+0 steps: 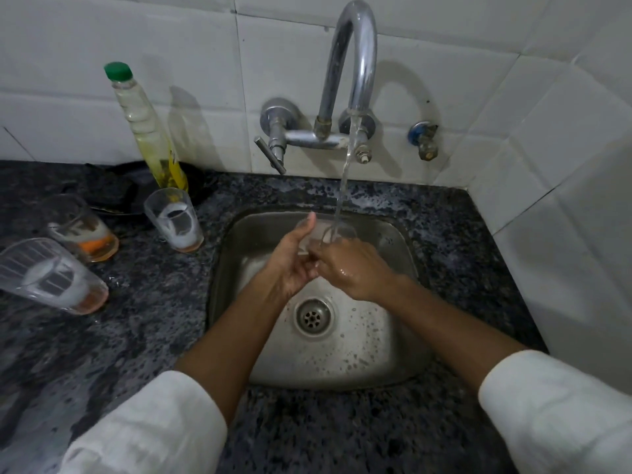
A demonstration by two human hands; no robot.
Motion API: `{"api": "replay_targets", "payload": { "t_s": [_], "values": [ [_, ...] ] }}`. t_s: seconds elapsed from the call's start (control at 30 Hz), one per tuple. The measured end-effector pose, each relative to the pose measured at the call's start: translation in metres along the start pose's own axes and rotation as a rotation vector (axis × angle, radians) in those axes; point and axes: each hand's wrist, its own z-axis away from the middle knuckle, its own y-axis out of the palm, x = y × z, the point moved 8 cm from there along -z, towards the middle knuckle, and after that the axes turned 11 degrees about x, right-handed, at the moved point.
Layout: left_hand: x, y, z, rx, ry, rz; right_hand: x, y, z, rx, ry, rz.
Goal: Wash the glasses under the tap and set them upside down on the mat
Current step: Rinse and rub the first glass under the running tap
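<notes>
A clear glass [328, 232] is held over the steel sink [386, 357] under the running tap [355, 63]; the water stream falls into it. My left hand [294, 265] grips its left side, thumb up along the wall. My right hand [352, 271], wet, holds the glass from the right with fingers at its rim. Three used glasses stand on the counter to the left: one with foam [174, 220], one with orange residue [85, 230], and a ribbed one [48, 275] nearest the edge. A dark mat [116, 186] lies behind them.
A tall dish-soap bottle [147, 128] with a green cap leans against the tiled wall behind the glasses. The speckled granite counter [136, 336] surrounds the sink. A tiled wall closes off the right side. The drain [313, 316] lies below my hands.
</notes>
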Motion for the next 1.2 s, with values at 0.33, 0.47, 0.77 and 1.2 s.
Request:
{"api": "replay_targets", "payload": {
  "t_s": [0.33, 0.47, 0.77, 1.2],
  "values": [
    [0.007, 0.002, -0.001, 0.020, -0.004, -0.001, -0.005, 0.002, 0.002, 0.075, -0.084, -0.033],
    [0.018, 0.016, 0.010, 0.159, 0.079, 0.191, 0.001, -0.013, 0.001, -0.205, -0.042, -0.496],
    [0.017, -0.008, 0.015, -0.140, -0.057, 0.025, -0.005, 0.010, 0.006, 0.017, -0.059, -0.274],
    [-0.042, 0.037, 0.049, -0.378, 0.569, -0.955, -0.023, 0.109, -0.004, -0.603, 0.643, -2.430]
  ]
}}
